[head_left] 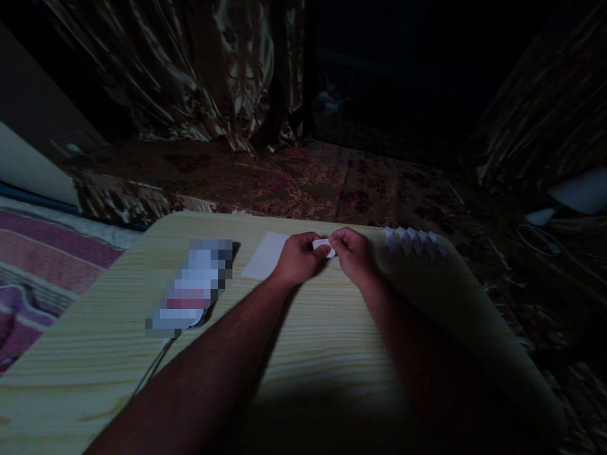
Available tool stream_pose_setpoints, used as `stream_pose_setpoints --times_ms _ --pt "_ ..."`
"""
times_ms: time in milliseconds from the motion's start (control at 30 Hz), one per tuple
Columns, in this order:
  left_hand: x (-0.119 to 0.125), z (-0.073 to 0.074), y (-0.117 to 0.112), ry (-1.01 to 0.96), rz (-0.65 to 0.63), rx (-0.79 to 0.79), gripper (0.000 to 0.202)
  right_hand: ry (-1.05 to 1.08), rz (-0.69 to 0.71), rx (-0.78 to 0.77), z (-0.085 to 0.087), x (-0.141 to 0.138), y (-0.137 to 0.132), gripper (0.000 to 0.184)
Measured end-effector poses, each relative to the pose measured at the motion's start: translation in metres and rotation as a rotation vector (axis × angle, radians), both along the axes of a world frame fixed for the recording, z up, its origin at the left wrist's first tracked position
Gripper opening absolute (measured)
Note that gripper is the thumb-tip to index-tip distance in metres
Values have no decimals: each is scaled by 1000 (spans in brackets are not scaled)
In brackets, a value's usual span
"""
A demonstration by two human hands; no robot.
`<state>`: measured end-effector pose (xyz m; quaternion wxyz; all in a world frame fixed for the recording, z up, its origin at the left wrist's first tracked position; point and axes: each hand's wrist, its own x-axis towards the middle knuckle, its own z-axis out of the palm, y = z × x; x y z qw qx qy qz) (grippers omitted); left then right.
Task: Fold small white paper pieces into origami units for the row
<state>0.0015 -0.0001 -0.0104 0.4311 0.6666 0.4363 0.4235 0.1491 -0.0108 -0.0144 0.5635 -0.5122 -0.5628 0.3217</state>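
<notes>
Both of my hands meet over the far middle of a light wooden table (294, 354). My left hand (300, 258) and my right hand (351, 253) pinch a small white folded piece of paper (324, 246) between their fingertips. Just left of my left hand lies a white sheet of paper (264, 255), flat on the table. To the right of my right hand sits a row of small folded white paper pieces (416, 240) near the table's far right edge.
A blurred-out object (194, 284) with a cable lies on the table's left part. A patterned carpet (303, 183) covers the floor beyond, with shiny curtains (199, 69) behind. A striped mat (42, 253) lies at the left. The room is dark.
</notes>
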Motion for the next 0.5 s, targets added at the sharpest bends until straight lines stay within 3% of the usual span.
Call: stream_pose_setpoints --times_ms 500 --pt "2 5 -2 -42 -6 77 24 -25 6 9 2 0 0 17"
